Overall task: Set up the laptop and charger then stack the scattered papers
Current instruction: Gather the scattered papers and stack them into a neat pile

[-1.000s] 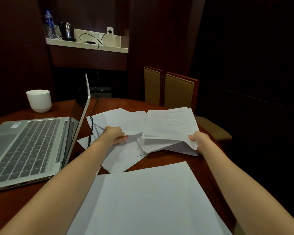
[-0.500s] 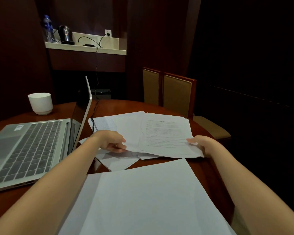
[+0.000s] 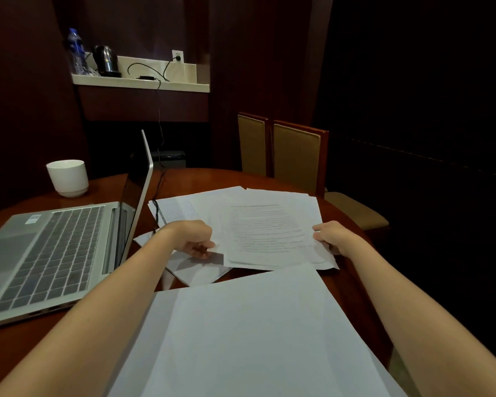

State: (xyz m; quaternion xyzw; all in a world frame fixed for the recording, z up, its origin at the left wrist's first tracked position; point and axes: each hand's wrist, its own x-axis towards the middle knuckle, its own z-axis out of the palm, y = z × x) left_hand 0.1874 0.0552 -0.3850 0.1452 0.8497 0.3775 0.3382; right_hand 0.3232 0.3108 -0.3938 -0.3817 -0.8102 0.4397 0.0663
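Beside the laptop (image 3: pixel 55 253), left hand (image 3: pixel 195 239) and right hand (image 3: pixel 331 237), each grip tight on the papers (image 3: pixel 267 230).

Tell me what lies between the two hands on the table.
In the head view, the paper pile, printed sheet on top, spans the gap from the left hand to the right hand, both holding its edges.

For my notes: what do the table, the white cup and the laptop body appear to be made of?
Table: reddish wood or veneer with a glossy polish, going by its soft reflections.
White cup: probably glazed ceramic, given its smooth, thick rim.
Laptop body: matte silver, either metal or painted plastic; the view cannot settle which.
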